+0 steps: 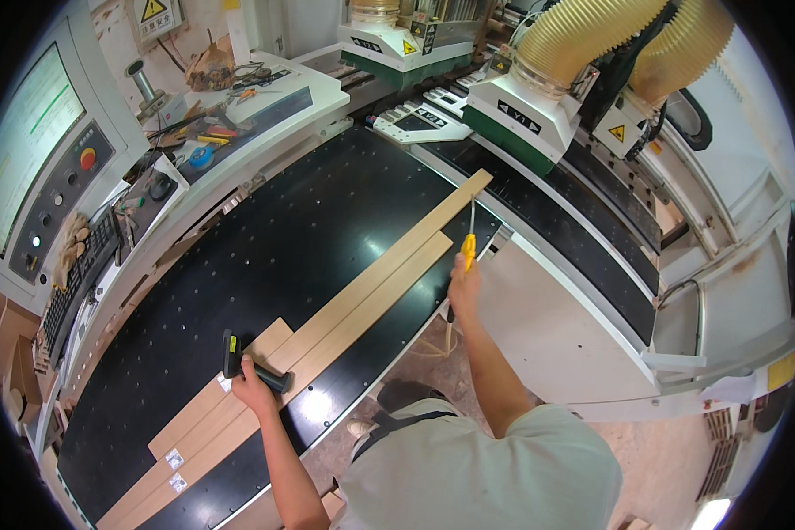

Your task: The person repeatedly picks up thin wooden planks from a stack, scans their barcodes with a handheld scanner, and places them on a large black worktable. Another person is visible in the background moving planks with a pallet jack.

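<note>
Three light wooden boards lie side by side, slanting across the black machine table: a short board (205, 408), a long board (389, 256) and another long board (375, 307). White labels (175, 458) are stuck near their lower left ends. My left hand (254, 390) is closed around a black handheld scanner (231, 355), over the boards' lower part. My right hand (464, 290) grips a yellow-handled screwdriver (469, 252) at the table's near right edge. Its thin metal shaft points away from me, its tip close to the longest board's far end; whether they touch I cannot tell.
At left stand a control panel with a screen (31, 146), a red stop button (87, 158) and a keyboard (78, 274). A side bench (322, 93) carries tools and blue tape (201, 158). Machine heads (526, 115) with yellowish hoses (583, 35) hang over the far right.
</note>
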The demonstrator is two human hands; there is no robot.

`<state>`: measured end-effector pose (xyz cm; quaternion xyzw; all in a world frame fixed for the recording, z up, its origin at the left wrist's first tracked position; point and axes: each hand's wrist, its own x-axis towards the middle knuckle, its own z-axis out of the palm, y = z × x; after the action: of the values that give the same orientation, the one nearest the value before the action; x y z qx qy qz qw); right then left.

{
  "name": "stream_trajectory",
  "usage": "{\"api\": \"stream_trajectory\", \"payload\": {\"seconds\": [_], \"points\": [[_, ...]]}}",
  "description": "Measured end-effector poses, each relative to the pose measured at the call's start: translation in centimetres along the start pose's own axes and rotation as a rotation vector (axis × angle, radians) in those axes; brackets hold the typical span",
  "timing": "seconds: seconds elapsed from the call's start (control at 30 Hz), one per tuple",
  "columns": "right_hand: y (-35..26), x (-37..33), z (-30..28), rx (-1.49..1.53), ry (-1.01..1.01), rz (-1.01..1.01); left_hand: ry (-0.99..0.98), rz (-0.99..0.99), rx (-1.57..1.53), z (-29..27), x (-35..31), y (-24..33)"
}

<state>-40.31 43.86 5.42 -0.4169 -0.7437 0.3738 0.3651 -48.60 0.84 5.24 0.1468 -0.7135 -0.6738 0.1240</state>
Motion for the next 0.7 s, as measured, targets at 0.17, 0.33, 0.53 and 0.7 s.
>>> {"api": "stream_trajectory", "payload": {"seconds": [0.17,0.33,0.53,0.7], "points": [[0.7,1.2,-3.0,0.052,-0.078,0.061,0.012,0.001,0.010,0.0,-0.1,0.1],[1.4,1.4,-4.2,0.022,-0.091,-0.035,0.018,0.016,0.071,0.2,-0.3,0.4],[1.6,2.3,-3.8,-0.010,-0.169,-0.032,0.045,0.123,0.035,1.6,0.7,1.4],[2.4,3.5,-4.4,-0.039,-0.154,0.071,0.051,0.144,0.068,2.1,1.3,1.7]]}}
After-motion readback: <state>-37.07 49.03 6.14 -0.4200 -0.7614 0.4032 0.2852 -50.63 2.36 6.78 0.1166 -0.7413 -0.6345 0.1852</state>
